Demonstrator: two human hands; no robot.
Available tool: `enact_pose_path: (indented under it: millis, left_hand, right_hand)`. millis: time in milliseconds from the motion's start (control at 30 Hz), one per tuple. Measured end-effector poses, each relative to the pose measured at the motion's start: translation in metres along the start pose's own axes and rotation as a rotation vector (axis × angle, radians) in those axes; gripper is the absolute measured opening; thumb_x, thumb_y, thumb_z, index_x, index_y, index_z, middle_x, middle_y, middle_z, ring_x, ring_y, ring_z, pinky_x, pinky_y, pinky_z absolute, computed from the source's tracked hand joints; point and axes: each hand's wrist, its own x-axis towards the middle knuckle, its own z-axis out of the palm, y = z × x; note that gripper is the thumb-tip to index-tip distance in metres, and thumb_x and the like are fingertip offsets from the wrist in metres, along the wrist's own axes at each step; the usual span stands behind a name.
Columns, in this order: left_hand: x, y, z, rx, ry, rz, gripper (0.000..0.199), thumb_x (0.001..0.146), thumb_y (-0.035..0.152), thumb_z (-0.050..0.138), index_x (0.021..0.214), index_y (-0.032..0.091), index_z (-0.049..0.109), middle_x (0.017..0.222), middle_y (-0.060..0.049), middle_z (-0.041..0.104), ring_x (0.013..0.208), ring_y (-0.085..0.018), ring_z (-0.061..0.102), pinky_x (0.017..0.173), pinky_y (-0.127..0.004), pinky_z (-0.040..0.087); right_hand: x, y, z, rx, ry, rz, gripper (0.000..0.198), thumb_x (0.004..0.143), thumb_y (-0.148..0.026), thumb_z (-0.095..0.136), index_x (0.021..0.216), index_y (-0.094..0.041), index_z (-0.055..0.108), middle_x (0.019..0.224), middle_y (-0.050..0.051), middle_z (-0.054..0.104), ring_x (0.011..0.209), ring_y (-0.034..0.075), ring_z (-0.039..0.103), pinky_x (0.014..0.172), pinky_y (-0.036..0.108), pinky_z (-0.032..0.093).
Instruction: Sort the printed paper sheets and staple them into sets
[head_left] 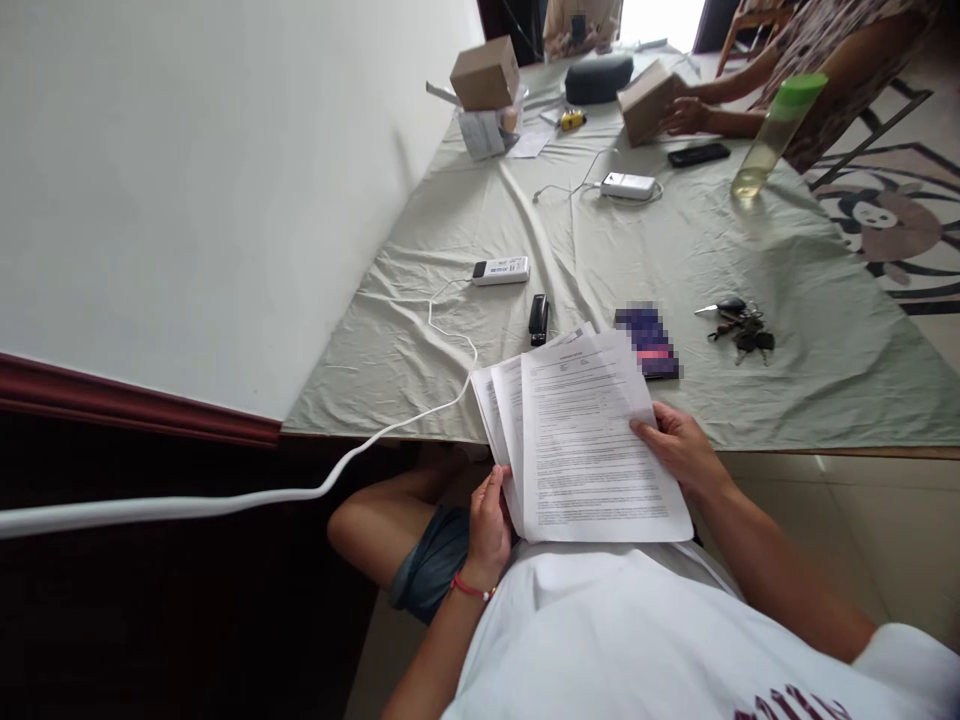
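— Right, what are my hands doing?

— Both are gripping the papers (592,440): my left hand (487,525) is pinching the lower left edge, my right hand (679,445) is clasping the right edge.

— Where are the papers sitting?

— They are hanging fanned over my lap, at the near edge of the worktop (825,330), just below the stapler (538,318); the keys (739,325) are lying further right.
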Motion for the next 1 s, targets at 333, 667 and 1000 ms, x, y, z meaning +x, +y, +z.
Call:
enact_pose_path:
  millis: [333,667,1000]
  left_hand:
    - [0.005,0.009,0.005,0.012,0.001,-0.089,0.060,0.046,0.047,0.104,0.081,0.016,0.066,0.076,-0.002,0.078,0.065,-0.017,0.070,0.070,-0.030,0.056]
    - [0.007,0.009,0.006,-0.077,-0.013,-0.003,0.059,0.061,0.053,0.097,0.082,0.022,0.052,0.073,0.004,0.071,0.081,-0.019,0.075,0.085,-0.033,0.059]
    - [0.010,0.005,-0.001,-0.048,0.091,0.059,0.072,0.068,0.050,0.096,0.123,0.026,0.056,0.108,-0.005,0.078,0.099,-0.021,0.075,0.097,-0.037,0.057]
  right_hand:
    - [0.009,0.000,0.001,-0.450,0.070,-0.150,0.026,0.086,-0.045,0.066,0.098,-0.024,0.074,0.092,0.004,0.081,0.086,0.025,0.072,0.074,0.032,0.057]
    - [0.010,-0.013,-0.015,-0.672,0.195,-0.186,0.019,0.084,-0.039,0.058,0.084,-0.024,0.069,0.080,0.002,0.076,0.076,0.022,0.068,0.067,0.030,0.046]
    - [0.010,-0.005,-0.019,-0.247,0.061,-0.092,0.032,0.084,-0.048,0.069,0.102,-0.022,0.073,0.096,0.003,0.080,0.084,0.024,0.072,0.070,0.031,0.056]
